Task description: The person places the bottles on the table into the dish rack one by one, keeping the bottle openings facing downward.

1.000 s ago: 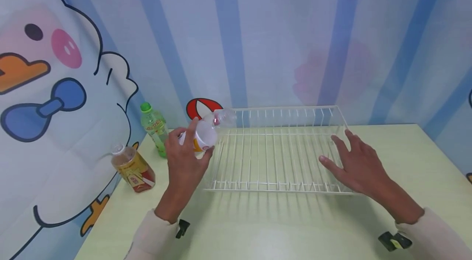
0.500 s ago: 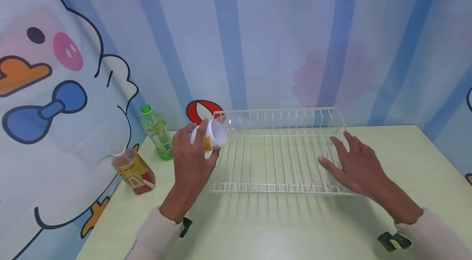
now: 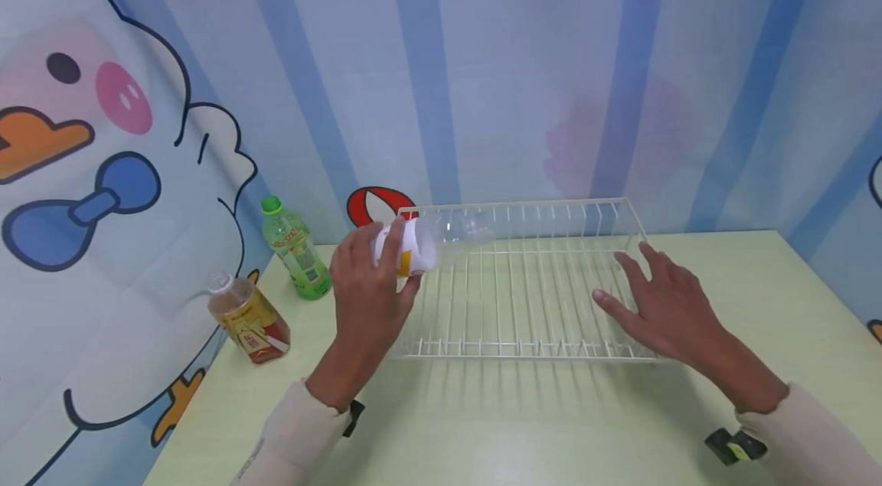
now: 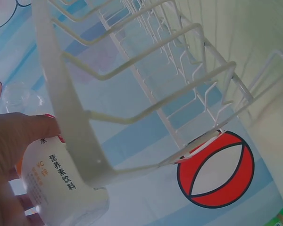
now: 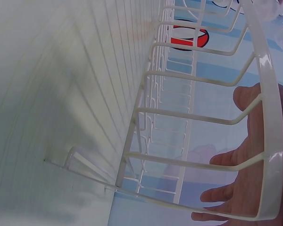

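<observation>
My left hand (image 3: 365, 275) grips a clear plastic bottle (image 3: 406, 247) round its white label. The bottle lies nearly sideways, its clear end pointing right, and overlaps the back left of a white wire dish rack (image 3: 517, 357) in the head view. Dark Chinese print shows on the label (image 4: 61, 174) in the left wrist view, close to the rack's end rail (image 4: 70, 117). At the rack's right end is my right hand (image 3: 671, 310), fingers spread and holding nothing. Through the end wires (image 5: 272, 141), the right wrist view shows that hand (image 5: 254, 150).
Left of the rack, a green bottle (image 3: 296, 252) with a green cap stands at the back of the pale table (image 3: 482, 425). Nearer stands a bottle with a yellow and red label (image 3: 255, 325). A blue striped backdrop (image 3: 503, 88) hangs directly behind the table.
My left hand has moved right with the bottle, whose clear end now reaches further over the rack. The right hand has stayed in nearly the same place.
</observation>
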Tool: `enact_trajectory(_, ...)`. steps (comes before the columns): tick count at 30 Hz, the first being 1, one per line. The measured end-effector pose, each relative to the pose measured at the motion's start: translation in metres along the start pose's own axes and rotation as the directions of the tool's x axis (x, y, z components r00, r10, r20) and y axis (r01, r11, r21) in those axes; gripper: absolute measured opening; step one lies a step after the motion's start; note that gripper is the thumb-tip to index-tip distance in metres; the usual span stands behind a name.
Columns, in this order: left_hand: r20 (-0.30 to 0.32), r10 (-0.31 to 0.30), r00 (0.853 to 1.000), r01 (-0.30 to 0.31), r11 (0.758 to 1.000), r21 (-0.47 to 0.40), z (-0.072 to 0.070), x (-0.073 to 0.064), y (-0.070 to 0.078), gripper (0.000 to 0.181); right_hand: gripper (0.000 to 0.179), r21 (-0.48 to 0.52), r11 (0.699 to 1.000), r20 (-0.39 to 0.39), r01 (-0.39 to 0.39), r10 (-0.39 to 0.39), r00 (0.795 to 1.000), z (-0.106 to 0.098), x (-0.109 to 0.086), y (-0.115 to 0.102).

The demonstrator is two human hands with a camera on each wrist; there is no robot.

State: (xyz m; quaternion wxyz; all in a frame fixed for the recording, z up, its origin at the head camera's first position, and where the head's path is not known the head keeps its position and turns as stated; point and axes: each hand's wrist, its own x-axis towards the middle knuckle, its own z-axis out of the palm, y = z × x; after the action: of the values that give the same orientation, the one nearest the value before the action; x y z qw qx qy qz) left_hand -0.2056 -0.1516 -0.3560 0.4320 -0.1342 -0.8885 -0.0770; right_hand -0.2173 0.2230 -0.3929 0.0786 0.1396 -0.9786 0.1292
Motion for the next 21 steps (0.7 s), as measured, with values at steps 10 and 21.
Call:
enact_trajectory(10,0.003,0.076,0.997,-0.076,0.997,0.013,0.003,-0.003,0.005,0.082,0.083,-0.01,1.0,-0.014,0.006,-0.006,1.0,0.003,0.0,0.001)
enact_trajectory(21,0.022,0.16,0.987,-0.161,0.986,0.047,0.007,-0.004,0.014,0.082,0.084,0.003,1.0,0.012,0.001,-0.001,1.0,-0.003,0.005,-0.004)
